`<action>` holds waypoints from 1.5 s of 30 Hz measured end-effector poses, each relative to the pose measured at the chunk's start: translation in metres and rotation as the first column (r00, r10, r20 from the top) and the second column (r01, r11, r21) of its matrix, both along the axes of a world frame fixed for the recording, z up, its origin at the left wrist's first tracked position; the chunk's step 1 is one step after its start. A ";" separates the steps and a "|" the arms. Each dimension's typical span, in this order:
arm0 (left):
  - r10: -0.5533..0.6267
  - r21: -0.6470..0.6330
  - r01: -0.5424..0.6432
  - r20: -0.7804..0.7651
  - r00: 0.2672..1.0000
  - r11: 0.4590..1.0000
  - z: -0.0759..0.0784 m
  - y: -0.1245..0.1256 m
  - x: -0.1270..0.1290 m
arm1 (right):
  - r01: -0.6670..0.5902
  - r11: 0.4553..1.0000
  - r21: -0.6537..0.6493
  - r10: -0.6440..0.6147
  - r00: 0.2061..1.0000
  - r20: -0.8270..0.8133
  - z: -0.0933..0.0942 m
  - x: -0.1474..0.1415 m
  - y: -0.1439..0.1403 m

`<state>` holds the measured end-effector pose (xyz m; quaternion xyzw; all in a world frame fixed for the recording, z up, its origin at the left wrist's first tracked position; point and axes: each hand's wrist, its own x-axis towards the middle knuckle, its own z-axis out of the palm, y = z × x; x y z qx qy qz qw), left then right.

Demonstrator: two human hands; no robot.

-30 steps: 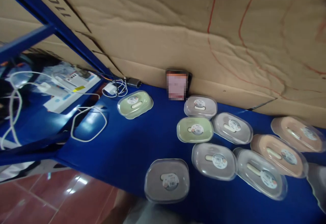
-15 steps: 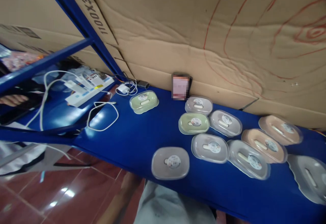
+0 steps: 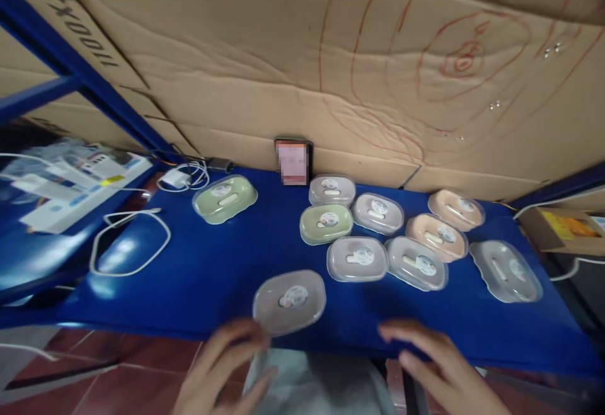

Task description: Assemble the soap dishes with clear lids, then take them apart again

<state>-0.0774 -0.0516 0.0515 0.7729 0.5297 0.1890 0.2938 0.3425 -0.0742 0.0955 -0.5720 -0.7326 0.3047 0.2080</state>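
Several oval plastic soap boxes with round stickers lie on a blue shelf. A grey one sits nearest the front edge. Behind it lie two green ones, two peach ones and several grey ones. My left hand hovers open just below the front grey box, fingertips close to its rim. My right hand is open at the shelf's front edge, holding nothing.
A phone leans against the cardboard wall at the back. White cables and a charger lie at the left, near a power strip. A small cardboard box stands at the far right. Red tiled floor shows below.
The view has swung right and down. Both my hands have come up into view at the shelf's front edge; earlier neither hand showed.
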 end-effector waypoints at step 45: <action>-0.095 0.559 0.263 -0.312 0.945 0.786 0.017 0.096 0.058 | -0.420 0.818 0.392 0.238 0.868 0.435 -0.022 -0.036 0.112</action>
